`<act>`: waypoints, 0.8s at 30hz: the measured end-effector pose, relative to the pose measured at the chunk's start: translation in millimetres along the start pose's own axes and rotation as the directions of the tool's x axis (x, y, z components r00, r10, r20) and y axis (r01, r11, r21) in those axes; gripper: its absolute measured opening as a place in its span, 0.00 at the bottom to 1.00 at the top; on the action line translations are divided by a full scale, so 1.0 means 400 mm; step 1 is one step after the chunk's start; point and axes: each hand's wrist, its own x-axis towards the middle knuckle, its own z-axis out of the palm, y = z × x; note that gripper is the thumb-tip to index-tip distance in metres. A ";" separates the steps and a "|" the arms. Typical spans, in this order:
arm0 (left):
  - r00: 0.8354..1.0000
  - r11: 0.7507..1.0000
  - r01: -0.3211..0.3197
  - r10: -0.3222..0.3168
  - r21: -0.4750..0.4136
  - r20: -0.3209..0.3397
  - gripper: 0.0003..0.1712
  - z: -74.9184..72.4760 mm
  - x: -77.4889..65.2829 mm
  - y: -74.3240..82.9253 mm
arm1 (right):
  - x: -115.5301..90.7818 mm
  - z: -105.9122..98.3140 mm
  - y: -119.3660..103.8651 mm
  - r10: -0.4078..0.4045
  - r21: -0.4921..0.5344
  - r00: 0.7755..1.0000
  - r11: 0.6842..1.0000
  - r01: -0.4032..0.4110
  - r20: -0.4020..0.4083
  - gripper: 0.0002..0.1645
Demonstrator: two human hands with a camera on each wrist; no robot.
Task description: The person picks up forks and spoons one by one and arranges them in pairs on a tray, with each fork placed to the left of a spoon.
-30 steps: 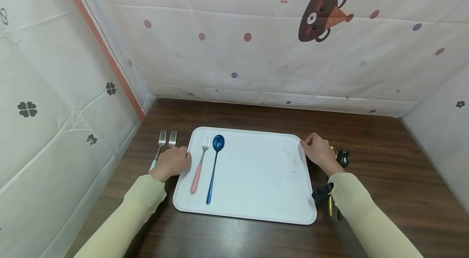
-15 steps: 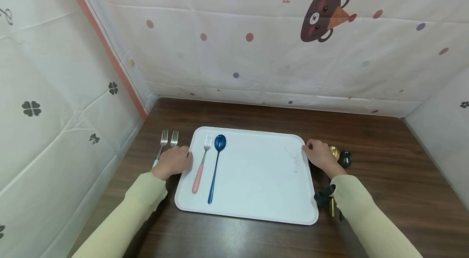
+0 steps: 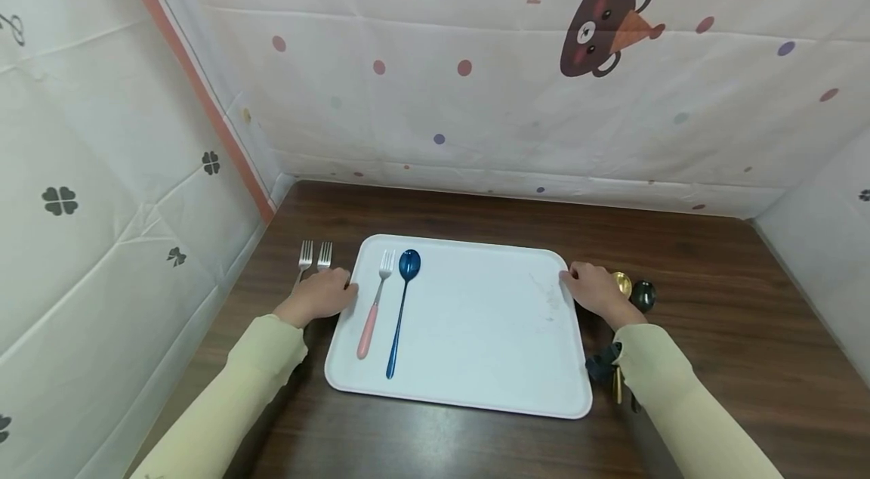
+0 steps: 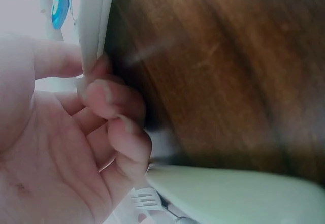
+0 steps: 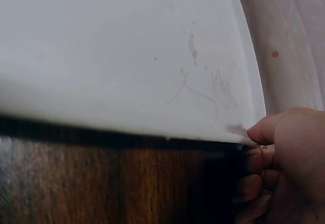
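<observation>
A white rectangular tray [image 3: 476,335] lies on the wooden table, bearing a pink-handled fork [image 3: 369,326] and a long blue spoon [image 3: 409,265] on its left part. My left hand [image 3: 319,293] grips the tray's left rim, thumb above and curled fingers at the underside, as the left wrist view shows. At the upper right corner my right hand [image 3: 595,286] pinches the rim between thumb and fingers. Beside the left hand lie two forks, one at the outer left [image 3: 306,256] and another closer to the tray [image 3: 325,255]; their handles are mostly hidden.
Right of the tray lie a gold spoon [image 3: 622,282] and a black spoon [image 3: 643,295], partly covered by the right wrist. A pale green rounded shape [image 4: 233,196] fills the left wrist view's lower right. A printed cloth [image 3: 408,109] walls the table's back and sides.
My right hand has slid slightly toward me along the tray's right rim. The left hand keeps its hold, its wrist shifted a little. The tray stays almost in place.
</observation>
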 end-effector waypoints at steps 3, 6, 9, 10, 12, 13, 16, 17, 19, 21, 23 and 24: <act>1.000 1.000 -0.014 0.014 0.001 0.001 0.18 -0.005 -0.002 0.003 | -0.001 -0.001 -0.003 -0.004 -0.021 1.000 1.000 0.005 0.019 0.21; 0.999 0.999 -0.032 0.032 0.010 0.000 0.17 -0.010 -0.005 0.003 | -0.001 -0.002 -0.004 -0.010 -0.032 0.999 0.999 0.011 0.032 0.24; 0.999 0.999 -0.046 0.046 0.027 -0.011 0.17 -0.017 -0.005 -0.001 | -0.002 -0.002 -0.004 -0.008 -0.034 0.999 0.999 0.009 0.040 0.25; 0.999 0.998 -0.051 0.052 0.030 -0.016 0.17 -0.020 -0.006 -0.003 | -0.002 -0.001 -0.004 -0.009 -0.036 0.999 0.999 0.010 0.038 0.25; 0.998 0.997 -0.058 0.059 0.042 -0.028 0.17 -0.028 -0.009 -0.008 | -0.002 -0.001 -0.004 -0.011 -0.035 0.999 0.999 0.013 0.035 0.25; 0.997 0.997 -0.061 0.063 0.055 -0.034 0.17 -0.032 -0.011 -0.010 | -0.002 -0.001 -0.004 -0.012 -0.034 0.999 0.999 0.013 0.035 0.26; 0.996 0.994 -0.074 0.077 0.085 -0.033 0.17 -0.045 -0.021 -0.020 | -0.002 0.000 -0.004 -0.013 -0.038 0.999 0.999 0.015 0.031 0.26; 0.996 0.993 -0.074 0.078 0.096 -0.032 0.17 -0.049 -0.024 -0.024 | -0.003 -0.001 -0.005 -0.014 -0.039 0.999 0.999 0.016 0.031 0.26; 0.997 0.992 -0.071 0.075 0.107 -0.029 0.18 -0.056 -0.030 -0.033 | -0.004 -0.001 -0.005 -0.016 -0.042 0.999 0.999 0.017 0.030 0.26; 0.997 0.992 -0.067 0.070 0.105 -0.028 0.18 -0.063 -0.036 -0.043 | -0.004 -0.002 -0.006 -0.017 -0.044 0.999 0.999 0.018 0.030 0.26; 0.998 0.994 -0.056 0.059 0.096 -0.028 0.17 -0.068 -0.041 -0.053 | -0.004 -0.001 -0.006 -0.015 -0.044 0.999 0.999 0.016 0.032 0.26; 0.998 0.994 -0.054 0.057 0.094 -0.029 0.17 -0.071 -0.044 -0.058 | -0.005 -0.001 -0.006 -0.013 -0.045 0.999 0.999 0.014 0.033 0.26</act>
